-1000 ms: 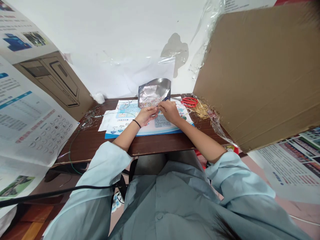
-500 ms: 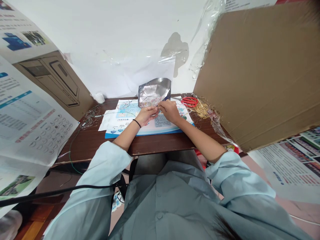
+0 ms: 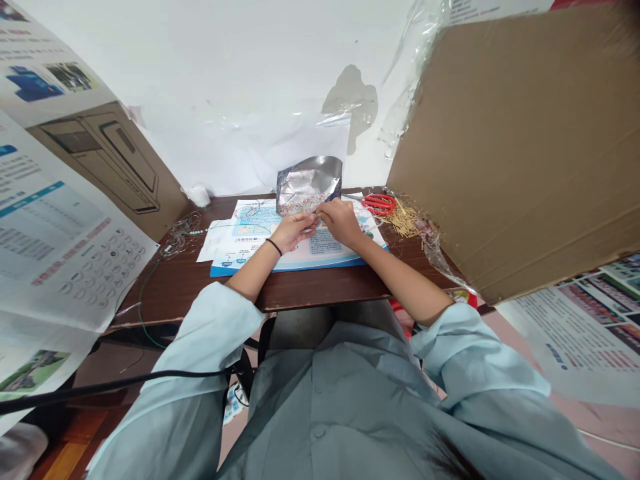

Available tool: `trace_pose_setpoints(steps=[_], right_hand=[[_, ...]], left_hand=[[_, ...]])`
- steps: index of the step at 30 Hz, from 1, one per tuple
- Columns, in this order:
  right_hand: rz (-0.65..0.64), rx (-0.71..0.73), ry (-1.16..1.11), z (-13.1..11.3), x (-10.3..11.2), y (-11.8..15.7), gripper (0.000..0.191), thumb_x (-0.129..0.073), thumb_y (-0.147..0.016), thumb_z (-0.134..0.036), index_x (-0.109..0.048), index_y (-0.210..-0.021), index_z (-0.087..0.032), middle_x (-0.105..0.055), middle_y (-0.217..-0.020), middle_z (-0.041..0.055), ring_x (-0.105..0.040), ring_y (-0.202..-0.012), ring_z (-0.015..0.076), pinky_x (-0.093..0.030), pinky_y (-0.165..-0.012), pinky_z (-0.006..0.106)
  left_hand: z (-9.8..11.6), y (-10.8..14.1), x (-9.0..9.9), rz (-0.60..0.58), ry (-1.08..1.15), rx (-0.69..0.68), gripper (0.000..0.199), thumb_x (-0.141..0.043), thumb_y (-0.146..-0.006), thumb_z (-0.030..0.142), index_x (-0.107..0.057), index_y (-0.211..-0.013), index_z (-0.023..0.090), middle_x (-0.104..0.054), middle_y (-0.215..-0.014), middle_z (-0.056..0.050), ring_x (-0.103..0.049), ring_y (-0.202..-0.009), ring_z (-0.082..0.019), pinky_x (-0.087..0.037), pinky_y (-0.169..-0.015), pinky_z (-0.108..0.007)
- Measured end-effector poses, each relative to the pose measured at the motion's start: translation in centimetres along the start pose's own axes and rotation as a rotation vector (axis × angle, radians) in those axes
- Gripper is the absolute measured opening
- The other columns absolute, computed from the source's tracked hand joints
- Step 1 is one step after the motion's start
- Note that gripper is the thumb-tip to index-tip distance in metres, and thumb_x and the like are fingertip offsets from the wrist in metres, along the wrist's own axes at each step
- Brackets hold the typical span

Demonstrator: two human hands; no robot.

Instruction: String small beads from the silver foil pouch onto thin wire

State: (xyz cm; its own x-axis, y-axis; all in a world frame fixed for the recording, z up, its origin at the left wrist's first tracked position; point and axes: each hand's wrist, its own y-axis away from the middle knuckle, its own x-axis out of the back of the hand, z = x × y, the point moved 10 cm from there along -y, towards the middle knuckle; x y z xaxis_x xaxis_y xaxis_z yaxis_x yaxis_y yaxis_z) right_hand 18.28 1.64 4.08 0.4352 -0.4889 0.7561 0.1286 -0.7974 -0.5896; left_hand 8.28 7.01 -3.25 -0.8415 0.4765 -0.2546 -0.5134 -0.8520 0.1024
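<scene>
At the dark wooden desk (image 3: 320, 287), seen from the head view, a crinkled silver foil pouch (image 3: 309, 180) stands at the back edge, its mouth facing the hands, which places its small beads (image 3: 300, 210) within easy reach. The left hand (image 3: 293, 232) lies half open, fingertips close to the right hand (image 3: 341, 223), which is curled into a pinch; anything held is too small to tell. Beneath them lies a blue-bordered printed leaflet (image 3: 333, 250). Red-handled scissors (image 3: 379, 203) and loose brass pins (image 3: 403, 221) sit off to the right, apart from the hands.
</scene>
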Motion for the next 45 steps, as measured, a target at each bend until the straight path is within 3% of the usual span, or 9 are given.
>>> trace_pose_setpoints(steps=[45], right_hand=[[-0.011, 0.011, -0.104, 0.30, -0.01, -0.12, 0.026, -0.042, -0.097, -0.023, -0.067, -0.092, -0.021, -0.070, -0.092, 0.0056, -0.056, -0.092, 0.0227, -0.033, -0.085, 0.036]], left_hand=[[-0.21, -0.31, 0.13, -0.019, -0.002, -0.011, 0.031, -0.090, -0.063, 0.029, -0.073, -0.083, 0.013, -0.070, -0.081, -0.004, -0.063, -0.079, -0.012, -0.051, -0.084, -0.030]])
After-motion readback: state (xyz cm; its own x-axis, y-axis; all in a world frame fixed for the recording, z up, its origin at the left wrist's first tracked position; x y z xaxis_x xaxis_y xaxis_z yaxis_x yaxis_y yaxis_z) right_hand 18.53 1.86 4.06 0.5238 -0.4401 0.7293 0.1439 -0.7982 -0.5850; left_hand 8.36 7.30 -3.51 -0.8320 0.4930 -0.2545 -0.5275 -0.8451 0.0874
